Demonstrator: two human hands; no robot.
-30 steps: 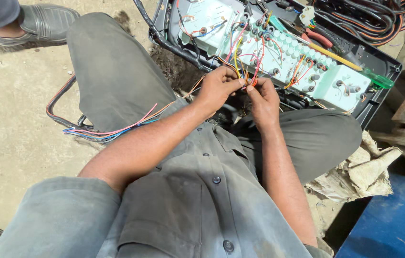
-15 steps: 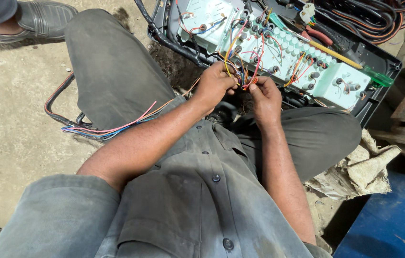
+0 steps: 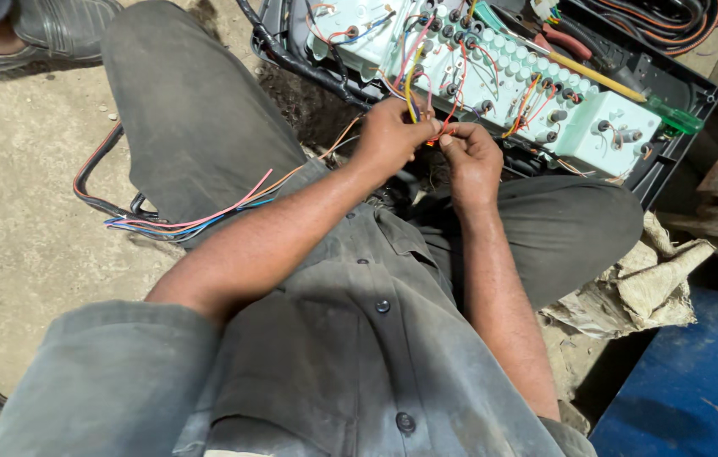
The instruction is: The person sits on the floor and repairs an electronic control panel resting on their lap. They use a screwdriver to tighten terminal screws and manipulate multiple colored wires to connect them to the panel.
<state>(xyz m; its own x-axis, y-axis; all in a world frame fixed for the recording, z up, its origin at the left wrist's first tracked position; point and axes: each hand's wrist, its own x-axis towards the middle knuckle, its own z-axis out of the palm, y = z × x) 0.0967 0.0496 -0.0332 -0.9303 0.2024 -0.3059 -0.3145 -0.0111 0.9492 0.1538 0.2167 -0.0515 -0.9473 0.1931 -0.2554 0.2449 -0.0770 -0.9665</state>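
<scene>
My left hand [image 3: 393, 135] and my right hand [image 3: 470, 156] meet over my lap, fingertips pinched together on thin coloured wires [image 3: 431, 101] that rise to a pale green wiring panel [image 3: 536, 93]. The panel lies in a black tray [image 3: 672, 161] in front of my knees and carries several round terminals with red, yellow and orange leads. A screwdriver with a yellow shaft and green handle [image 3: 629, 93] rests across the panel. A bundle of pink, blue and orange wires [image 3: 198, 220] runs over my left thigh towards my hands.
A black cable loop [image 3: 92, 182] lies on the dusty concrete floor at the left. Another person's shoe [image 3: 54, 30] stands at the top left. Crumpled cloth [image 3: 638, 288] and a blue surface [image 3: 689, 381] lie at the right, with dark cables [image 3: 672, 21] at the top right.
Both hands have stayed pinched on the wires with only small finger shifts. The view has tilted slightly, so the panel sits a little higher in frame.
</scene>
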